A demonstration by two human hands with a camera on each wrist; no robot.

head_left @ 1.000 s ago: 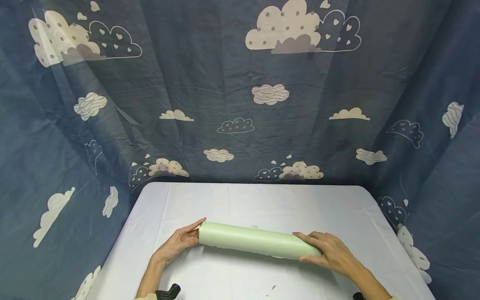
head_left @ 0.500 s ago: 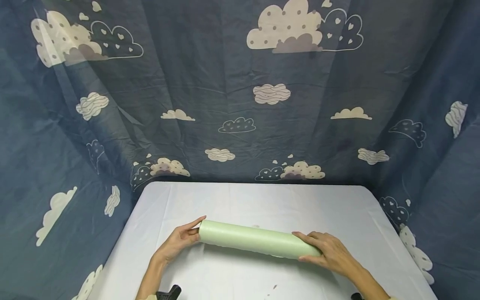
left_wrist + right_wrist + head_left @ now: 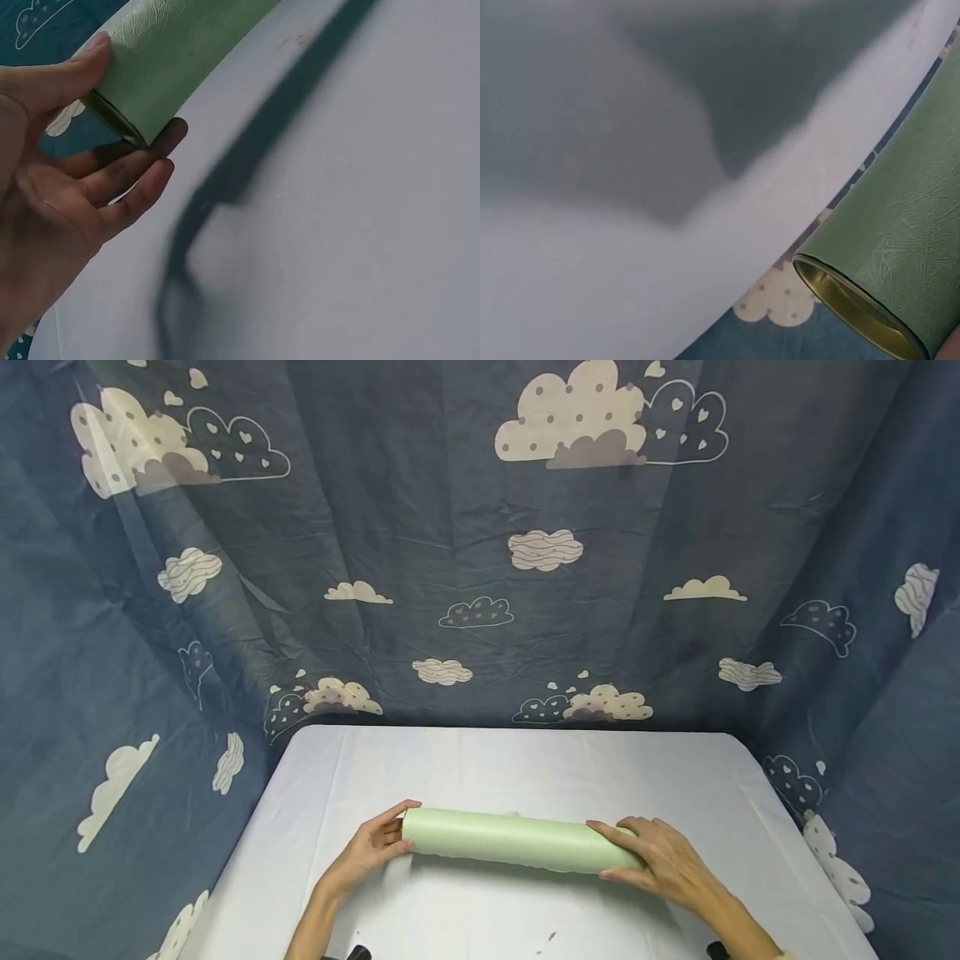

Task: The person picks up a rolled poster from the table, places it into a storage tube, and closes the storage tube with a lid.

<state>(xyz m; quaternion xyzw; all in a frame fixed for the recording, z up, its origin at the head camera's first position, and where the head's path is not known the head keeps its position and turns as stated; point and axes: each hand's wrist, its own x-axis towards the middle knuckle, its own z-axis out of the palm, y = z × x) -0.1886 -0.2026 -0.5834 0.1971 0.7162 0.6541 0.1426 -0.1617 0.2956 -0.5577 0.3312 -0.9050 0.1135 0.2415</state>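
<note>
A light green roll [image 3: 517,841] with a leathery, wrinkled surface is held level above the white table. My left hand [image 3: 367,852] grips its left end, thumb against the near side and index finger over the top edge. In the left wrist view, the flattened open end of the roll lies between thumb and fingers of the left hand [image 3: 67,172]. My right hand [image 3: 663,864] holds the right end, fingers spread over the top and thumb below. The right wrist view shows a gold-coloured inside at the open end of the roll [image 3: 900,247]; only a sliver of that hand appears there.
A white cloth covers the table [image 3: 450,760], with a few small dark specks near the front. Behind and on both sides hangs a dark blue curtain [image 3: 405,527] printed with clouds. The roll's shadow falls on the cloth.
My left hand and the roll's left end have shifted slightly right and down in view, so the roll is more level. The left thumb now lies on its near side. The right hand barely moves.
</note>
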